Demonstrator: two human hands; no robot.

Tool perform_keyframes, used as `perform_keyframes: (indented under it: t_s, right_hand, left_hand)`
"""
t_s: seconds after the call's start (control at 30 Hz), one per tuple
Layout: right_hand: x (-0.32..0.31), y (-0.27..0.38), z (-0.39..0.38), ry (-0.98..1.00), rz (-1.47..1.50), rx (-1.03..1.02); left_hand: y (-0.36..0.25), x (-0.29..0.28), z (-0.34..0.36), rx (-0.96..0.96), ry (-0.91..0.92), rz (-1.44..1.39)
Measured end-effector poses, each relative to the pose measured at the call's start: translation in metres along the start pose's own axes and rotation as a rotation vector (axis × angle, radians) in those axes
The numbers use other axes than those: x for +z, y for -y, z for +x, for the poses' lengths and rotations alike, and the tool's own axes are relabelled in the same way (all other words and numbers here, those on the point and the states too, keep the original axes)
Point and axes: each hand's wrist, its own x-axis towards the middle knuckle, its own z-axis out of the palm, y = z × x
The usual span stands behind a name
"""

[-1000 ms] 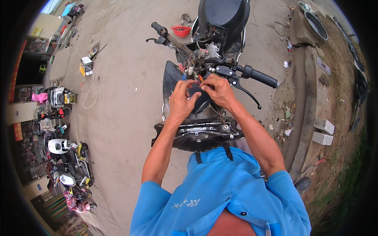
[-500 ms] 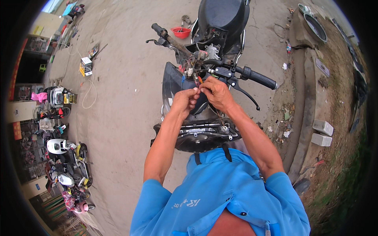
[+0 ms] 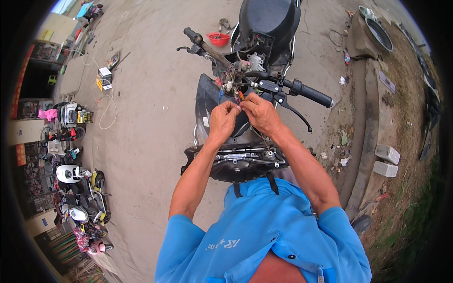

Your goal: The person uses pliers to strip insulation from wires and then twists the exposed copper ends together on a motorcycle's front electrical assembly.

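Thin coloured wires come out of the opened front of a scooter, between its handlebars. My left hand is closed in a pinch at the ends of these wires. Fingertip to fingertip with it, my right hand pinches the same wires just below an orange connector. The exact joint between my fingers is hidden. A blue connector and a white plug hang beside them. Right of my hands is the handlebar grip with its brake lever.
The removed headlight panel lies between my forearms. Beyond the scooter, a red bowl holds tools on the concrete. A boxy device with a pale cable stands far left, near several parked scooters. White blocks sit along the right kerb.
My left hand has turned so its back faces up more, with its fingers curled under at the wires. My right hand stays at nearly the same place, still pinching.
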Motion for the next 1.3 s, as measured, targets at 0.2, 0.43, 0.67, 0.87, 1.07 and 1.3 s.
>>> perform_keyframes:
  t_s: [0.2, 0.43, 0.67, 0.87, 1.07, 1.3]
  right_hand:
    - [-0.002, -0.007, 0.000, 0.000, 0.107, 0.134]
    - [-0.002, -0.003, 0.001, 0.018, 0.190, 0.274]
    - [-0.001, 0.004, -0.001, -0.044, 0.032, 0.039]
    - [-0.005, -0.005, 0.000, 0.027, 0.159, 0.235]
    - [-0.003, -0.003, 0.002, 0.023, 0.140, 0.203]
    - [0.002, 0.001, -0.002, -0.055, 0.002, 0.028]
  left_hand:
    - [-0.008, -0.007, 0.002, -0.738, 0.297, -0.868]
    - [-0.020, -0.011, -0.001, 0.340, -0.201, 0.193]
    - [0.005, 0.001, 0.007, -0.843, 0.321, -1.164]
    - [-0.019, -0.005, -0.005, -0.556, 0.179, -0.751]
    - [-0.018, -0.013, 0.004, 0.466, -0.175, 0.258]
    - [0.011, 0.003, 0.009, -0.897, 0.358, -1.213]
